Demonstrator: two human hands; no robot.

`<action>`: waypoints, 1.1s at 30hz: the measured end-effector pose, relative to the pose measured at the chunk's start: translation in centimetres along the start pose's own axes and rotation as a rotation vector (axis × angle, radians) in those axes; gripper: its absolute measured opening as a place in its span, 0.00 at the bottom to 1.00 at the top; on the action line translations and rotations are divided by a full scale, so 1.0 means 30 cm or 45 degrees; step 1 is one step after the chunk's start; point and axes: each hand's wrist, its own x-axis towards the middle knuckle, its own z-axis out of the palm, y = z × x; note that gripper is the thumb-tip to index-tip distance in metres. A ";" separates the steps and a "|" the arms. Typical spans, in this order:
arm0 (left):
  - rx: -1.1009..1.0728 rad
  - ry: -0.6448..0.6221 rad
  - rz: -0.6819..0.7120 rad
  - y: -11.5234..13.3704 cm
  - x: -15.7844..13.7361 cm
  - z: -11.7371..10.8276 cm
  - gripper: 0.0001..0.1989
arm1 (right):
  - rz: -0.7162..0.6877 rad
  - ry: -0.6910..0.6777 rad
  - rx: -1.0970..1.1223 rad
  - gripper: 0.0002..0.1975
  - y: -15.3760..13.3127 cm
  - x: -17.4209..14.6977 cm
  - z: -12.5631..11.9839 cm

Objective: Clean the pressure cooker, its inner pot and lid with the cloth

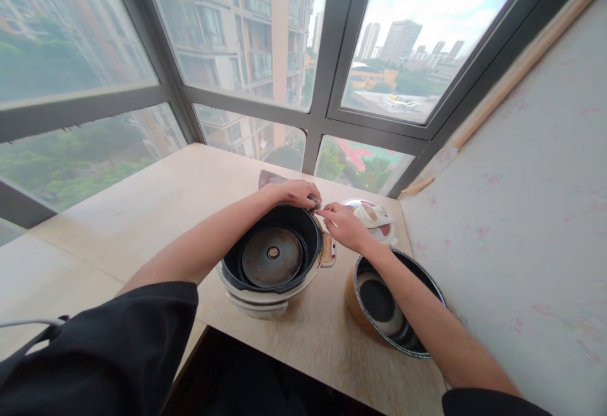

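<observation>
An electric cooker body (268, 305) with a white shell stands on the counter, its dark inside and round heating plate (256, 258) facing up. My left hand (298, 193) reaches over its far rim, fingers curled round a bunched greyish-brown cloth (313, 201). Another stretch of similar brown cloth (270, 177) shows behind that hand; I cannot tell whether the two join. Close beside, my right hand (346, 226) has its index finger stretched to the far right rim, near the cloth. Nothing shows in its grasp.
Under my right forearm sits a removable inner pot (363, 312), dark inside. The cooker's white lid (379, 217) lies behind it, near the wall (516, 239). Framed windows (322, 74) rise along the back of the pale counter (156, 195). Its front edge is near me.
</observation>
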 end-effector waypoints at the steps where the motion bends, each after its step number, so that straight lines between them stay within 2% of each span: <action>1: -0.018 -0.012 0.001 0.002 0.001 -0.002 0.21 | -0.018 -0.092 -0.120 0.22 -0.001 0.021 -0.004; 5: -0.025 -0.054 0.055 0.000 0.009 -0.003 0.21 | 0.004 -0.332 -0.487 0.22 -0.018 0.085 -0.006; 10: 0.069 -0.103 -0.019 0.006 0.029 -0.006 0.22 | -0.045 -0.523 -0.578 0.19 -0.039 0.149 -0.034; 12: 0.046 -0.120 -0.053 0.005 0.035 -0.013 0.23 | -0.010 -0.608 -0.609 0.20 -0.048 0.171 -0.050; 15: -0.068 -0.069 -0.054 -0.020 0.036 -0.023 0.31 | 0.039 -0.720 -0.650 0.21 -0.068 0.203 -0.069; 17: -0.135 0.013 -0.027 -0.053 0.029 -0.025 0.40 | 0.020 -0.776 -0.678 0.20 -0.084 0.227 -0.076; 19: -0.152 0.071 -0.026 -0.091 0.016 -0.021 0.45 | -0.014 -0.832 -0.705 0.18 -0.097 0.253 -0.078; 22: -0.116 0.074 -0.067 -0.132 -0.007 -0.009 0.38 | -0.056 -0.914 -0.707 0.16 -0.103 0.296 -0.082; 25: -0.092 0.079 -0.066 -0.138 -0.024 0.006 0.31 | -0.037 -1.064 -0.627 0.15 -0.094 0.340 -0.092; 30: -0.109 0.158 -0.058 -0.120 -0.033 0.013 0.29 | 0.007 -1.357 -0.334 0.14 -0.074 0.415 -0.105; 33: -0.140 0.192 -0.010 -0.123 -0.037 0.006 0.28 | 0.052 -1.471 -0.272 0.17 -0.057 0.457 -0.095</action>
